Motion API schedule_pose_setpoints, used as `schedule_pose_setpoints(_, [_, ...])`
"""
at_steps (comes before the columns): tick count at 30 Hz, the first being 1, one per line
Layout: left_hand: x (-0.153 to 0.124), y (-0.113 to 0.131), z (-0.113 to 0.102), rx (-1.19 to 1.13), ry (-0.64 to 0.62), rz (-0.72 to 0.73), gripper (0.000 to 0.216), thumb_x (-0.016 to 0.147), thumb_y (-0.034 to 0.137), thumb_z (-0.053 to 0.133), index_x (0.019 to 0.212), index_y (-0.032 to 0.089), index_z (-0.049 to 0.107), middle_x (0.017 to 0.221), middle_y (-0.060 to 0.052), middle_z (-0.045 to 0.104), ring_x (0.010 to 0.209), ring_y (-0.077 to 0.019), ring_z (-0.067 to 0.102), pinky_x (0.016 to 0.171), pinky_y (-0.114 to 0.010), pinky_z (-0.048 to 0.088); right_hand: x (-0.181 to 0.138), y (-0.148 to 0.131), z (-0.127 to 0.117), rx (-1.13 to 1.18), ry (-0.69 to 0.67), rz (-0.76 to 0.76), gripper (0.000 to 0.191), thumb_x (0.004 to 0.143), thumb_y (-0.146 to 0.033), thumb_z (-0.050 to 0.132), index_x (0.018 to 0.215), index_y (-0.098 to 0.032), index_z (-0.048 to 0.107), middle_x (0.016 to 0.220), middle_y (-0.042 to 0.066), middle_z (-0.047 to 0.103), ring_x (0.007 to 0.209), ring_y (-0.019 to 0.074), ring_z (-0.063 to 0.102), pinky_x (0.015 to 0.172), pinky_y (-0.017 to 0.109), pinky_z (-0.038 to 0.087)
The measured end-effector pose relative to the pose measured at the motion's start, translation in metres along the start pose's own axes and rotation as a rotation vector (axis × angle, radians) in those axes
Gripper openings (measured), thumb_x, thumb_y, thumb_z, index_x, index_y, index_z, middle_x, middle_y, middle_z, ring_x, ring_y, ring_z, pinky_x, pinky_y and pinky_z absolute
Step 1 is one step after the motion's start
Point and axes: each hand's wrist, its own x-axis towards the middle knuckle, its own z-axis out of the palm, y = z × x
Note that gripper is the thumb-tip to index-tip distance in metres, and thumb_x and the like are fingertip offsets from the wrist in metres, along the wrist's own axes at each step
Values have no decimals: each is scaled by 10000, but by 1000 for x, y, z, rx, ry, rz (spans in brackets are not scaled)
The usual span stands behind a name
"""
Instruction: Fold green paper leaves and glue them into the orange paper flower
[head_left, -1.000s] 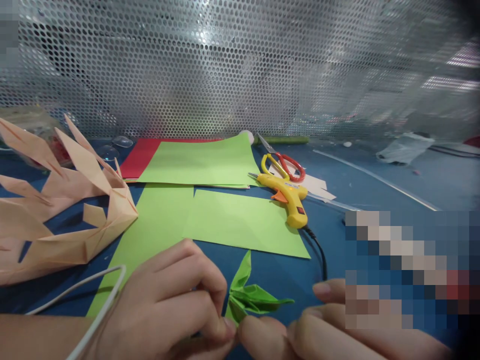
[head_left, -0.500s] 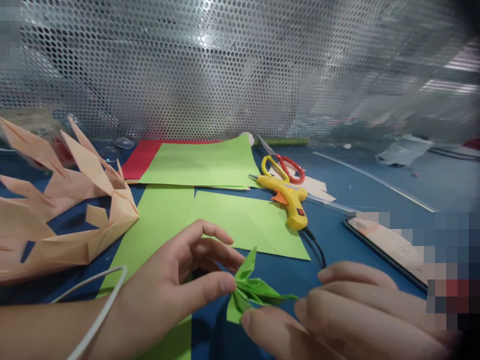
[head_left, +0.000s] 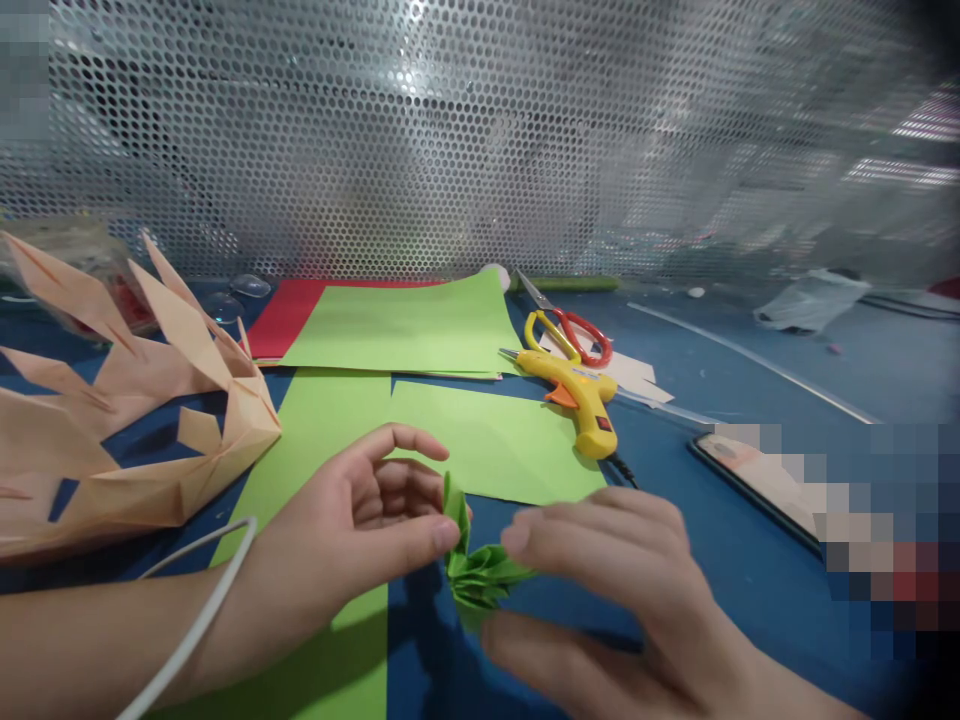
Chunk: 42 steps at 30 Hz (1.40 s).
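Observation:
A small folded green paper piece (head_left: 474, 568) sits low in the middle of the view, over the blue table (head_left: 720, 520). My left hand (head_left: 352, 540) pinches its left side between thumb and fingers. My right hand (head_left: 607, 590) comes from the right, fingers curved over the piece and thumb beneath it, gripping it too. Much of the folded shape is hidden by my fingers.
Green sheets (head_left: 480, 440) and a red sheet (head_left: 281, 310) lie behind. A large peach folded paper form (head_left: 142, 420) stands at left. A yellow glue gun (head_left: 581, 400) and scissors (head_left: 566, 330) lie at centre right, a phone (head_left: 757, 480) farther right. A perforated metal screen (head_left: 480, 130) closes the back. A white cord (head_left: 195, 620) crosses my left forearm.
Both hands rose away from the near edge. My right hand moved left and closed over the green piece, which now looks more bunched up.

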Motion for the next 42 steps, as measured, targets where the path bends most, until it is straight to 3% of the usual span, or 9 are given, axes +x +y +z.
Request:
schedule_pose_setpoints(2, [1,2,0,5,16,-3,397,709,161,787,1028,217,557,806,46,672,744,-102,646,660,-189,487,1,7,1,3,-39,13,49,1002,-278,593,962,-262,616,1111,59,723,1060,179,712,955,274,560])
schedule_pose_setpoints(5, [2,4,2,16,28,2,377,681,138,755,1000,214,570,794,49,666,692,-94,624,598,-177,454,-1,12,8,111,33,104,232,966,-392,646,1095,-225,549,1157,108,646,1171,185,647,983,240,543])
schedule_pose_setpoints(11, [-1,13,7,84,33,-12,118,649,164,717,732,182,635,686,52,626,556,-65,495,505,-166,358,-2,7,14,468,-56,377,517,835,-68,677,1262,-286,482,1001,-41,679,914,85,694,861,118,541])
schedule_pose_setpoints(18, [2,11,9,103,32,-42,108,630,188,722,680,178,626,627,50,647,564,-86,584,540,-180,468,1,10,10,596,-252,620,206,903,-209,644,1100,-264,663,863,-33,716,784,119,709,742,198,567])
schedule_pose_setpoints(24, [2,12,11,142,40,-50,139,654,243,727,645,176,605,547,67,584,495,-83,549,473,-179,466,1,12,15,552,-57,638,296,888,-207,660,1148,-346,628,1022,-42,687,897,112,687,793,180,561])
schedule_pose_setpoints(28, [-1,11,11,188,11,-44,153,697,269,714,673,178,593,571,83,550,491,-74,522,473,-178,452,5,10,15,544,55,624,230,830,-169,669,1002,-321,681,951,-35,616,702,73,633,653,147,554])
schedule_pose_setpoints(33, [-4,10,11,257,-30,-60,169,763,327,663,723,194,566,598,85,505,500,-88,478,466,-198,413,3,11,17,707,-25,735,193,866,-194,685,1022,-306,689,729,-69,549,610,74,608,569,141,522])
schedule_pose_setpoints(38, [-10,9,9,519,-23,18,207,843,380,567,717,223,518,635,73,452,589,-126,434,528,-241,359,-2,11,18,858,-71,811,211,894,-228,703,1068,-341,661,770,-78,608,692,73,622,639,132,528])
schedule_pose_setpoints(42, [-10,11,10,511,-25,-7,232,823,395,555,675,231,484,615,75,423,588,-134,403,534,-253,336,3,1,18,920,-2,893,227,839,-183,716,1007,-319,649,748,-92,600,658,67,592,628,137,517])
